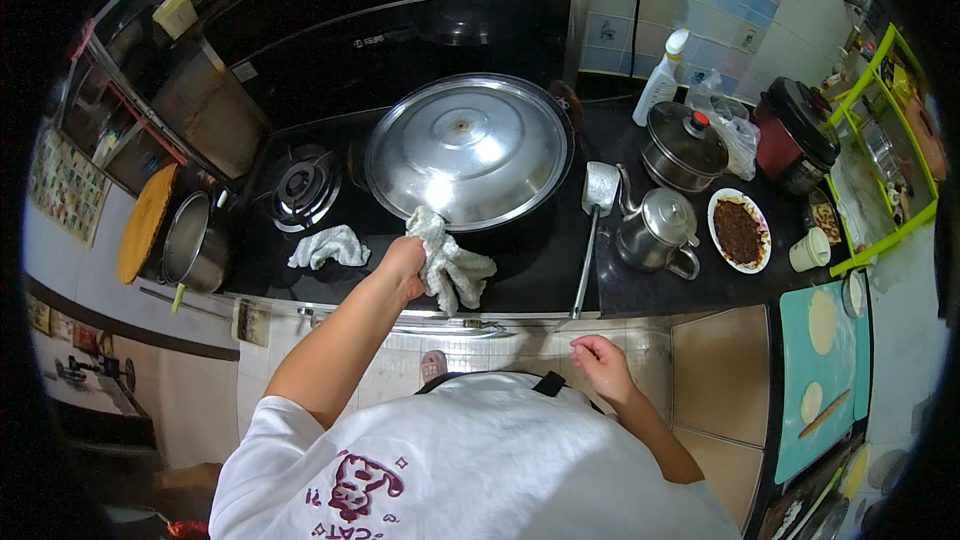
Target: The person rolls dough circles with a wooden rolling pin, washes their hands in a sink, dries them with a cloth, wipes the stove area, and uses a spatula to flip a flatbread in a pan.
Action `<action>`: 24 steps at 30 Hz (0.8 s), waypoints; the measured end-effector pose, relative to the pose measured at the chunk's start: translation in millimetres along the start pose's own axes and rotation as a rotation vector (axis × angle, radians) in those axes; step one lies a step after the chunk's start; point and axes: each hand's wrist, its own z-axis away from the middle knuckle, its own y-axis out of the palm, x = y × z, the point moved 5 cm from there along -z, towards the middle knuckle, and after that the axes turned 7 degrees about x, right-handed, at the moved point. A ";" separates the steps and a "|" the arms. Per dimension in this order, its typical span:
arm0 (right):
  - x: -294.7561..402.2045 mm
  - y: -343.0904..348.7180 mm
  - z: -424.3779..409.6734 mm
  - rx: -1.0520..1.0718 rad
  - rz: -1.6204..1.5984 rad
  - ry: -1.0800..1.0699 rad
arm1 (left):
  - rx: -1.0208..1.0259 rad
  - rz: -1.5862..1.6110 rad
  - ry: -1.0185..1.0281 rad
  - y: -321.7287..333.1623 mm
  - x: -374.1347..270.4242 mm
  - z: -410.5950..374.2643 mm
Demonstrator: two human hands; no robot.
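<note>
My left hand grips a bunched white cloth at the near edge of a large round metal lid, on the right burner of the black hob. Part of the cloth hangs towards the counter front. Another crumpled white cloth lies left of my hand, below the bare gas burner. My right hand is in front of the counter at waist height, fingers loosely curled, with nothing visible in it. A long-handled metal ladle lies to the right of the lid.
A metal kettle, a lidded pot, a plate of dark paste, a spray bottle and a rice cooker stand at the right. A saucepan is far left. Rolled dough and a rolling pin lie on a teal mat.
</note>
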 end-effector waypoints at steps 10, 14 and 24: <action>-9.4 -10.1 -5.1 0.048 -0.020 -0.016 | 0.141 0.191 0.017 -0.9 31.6 19.3; -11.9 -5.9 -15.4 0.088 0.012 -0.005 | 0.150 0.285 0.121 -12.3 23.8 54.7; 5.8 40.3 -48.9 0.201 0.235 0.068 | -0.108 0.155 0.784 -102.3 -55.9 138.6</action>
